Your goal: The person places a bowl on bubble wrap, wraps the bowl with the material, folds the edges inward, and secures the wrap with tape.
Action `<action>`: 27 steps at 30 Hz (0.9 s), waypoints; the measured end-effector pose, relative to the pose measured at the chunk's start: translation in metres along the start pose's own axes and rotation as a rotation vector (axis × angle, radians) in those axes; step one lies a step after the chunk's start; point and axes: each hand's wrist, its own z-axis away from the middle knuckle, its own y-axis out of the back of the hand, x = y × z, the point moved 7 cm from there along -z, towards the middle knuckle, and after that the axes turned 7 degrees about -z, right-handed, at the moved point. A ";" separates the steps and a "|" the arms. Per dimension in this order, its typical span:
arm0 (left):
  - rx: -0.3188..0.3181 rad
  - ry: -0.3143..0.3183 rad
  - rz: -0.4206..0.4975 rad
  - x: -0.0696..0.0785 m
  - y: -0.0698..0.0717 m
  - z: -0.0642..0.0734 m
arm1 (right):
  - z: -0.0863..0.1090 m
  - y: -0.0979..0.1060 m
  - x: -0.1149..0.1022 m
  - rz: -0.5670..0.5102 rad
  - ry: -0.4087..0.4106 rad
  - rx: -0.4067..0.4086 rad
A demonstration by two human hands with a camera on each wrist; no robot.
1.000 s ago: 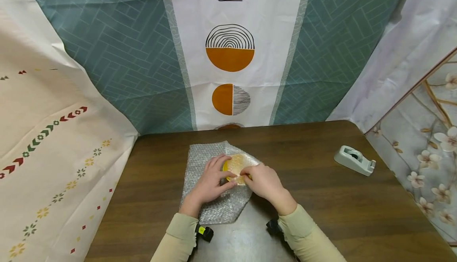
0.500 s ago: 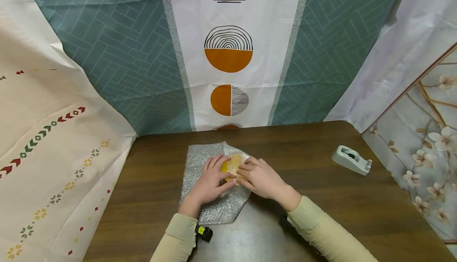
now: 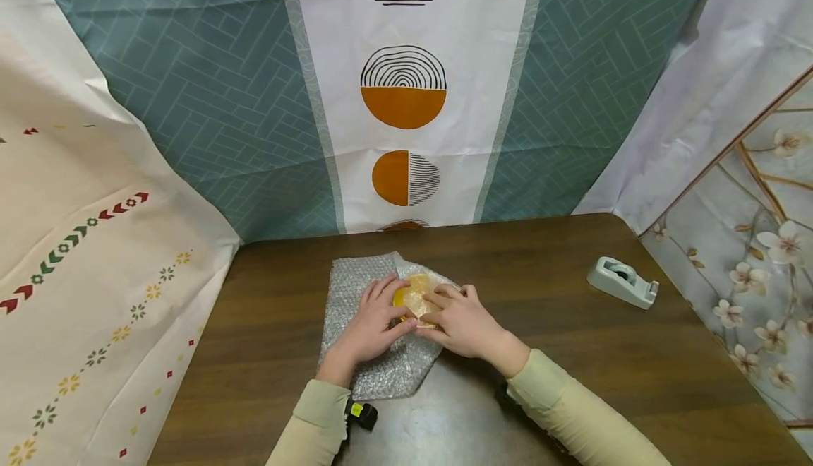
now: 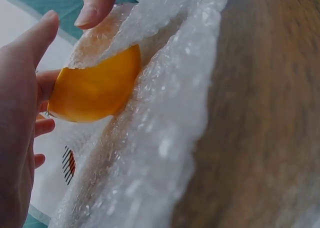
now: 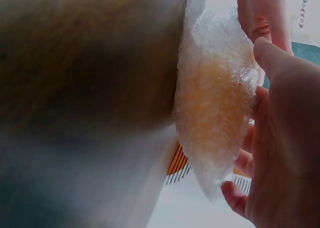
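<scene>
A glossy yellow rounded object [image 4: 97,90] lies partly covered by a fold of bubble wrap [image 3: 381,379]; its exact kind is unclear. My left hand [image 3: 373,325] holds it from the left, fingers toward its far edge and thumb at the near edge. From the right, my right hand [image 3: 468,325] rests spread fingers on the wrap over it. In the right wrist view, the yellow shows only through the wrapped side [image 5: 215,98]. Seen from the left wrist, the bare yellow side is in the opening of the fold, with a right fingertip [image 4: 89,13] above.
On the right of the brown wooden table [image 3: 540,275] stands a pale tape dispenser [image 3: 622,282]. A patterned cloth [image 3: 406,190] hangs behind the table's far edge. Other printed cloths flank both sides.
The right hand has gone from a pinch at the wrap's edge to spread fingers lying over the wrapped object. The left hand keeps its place. The head view has shifted slightly.
</scene>
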 end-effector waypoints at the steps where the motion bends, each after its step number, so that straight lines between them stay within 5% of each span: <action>1: -0.006 0.003 0.003 0.000 -0.001 0.000 | 0.000 0.000 0.000 -0.006 -0.008 -0.001; 6: 0.015 0.005 0.056 0.000 0.003 0.001 | -0.002 0.000 -0.002 -0.031 -0.037 0.005; 11: 0.137 0.048 0.188 -0.007 0.023 0.002 | -0.005 0.003 -0.005 -0.056 -0.072 -0.003; 14: 0.206 0.172 0.236 -0.024 0.038 0.005 | -0.007 0.003 -0.005 -0.063 -0.100 -0.014; 22: 0.217 0.718 0.363 -0.105 0.046 0.042 | -0.008 -0.002 -0.007 -0.116 -0.142 -0.052; 27: 0.175 0.888 0.534 -0.133 0.044 0.048 | -0.009 -0.001 -0.004 -0.119 -0.156 -0.056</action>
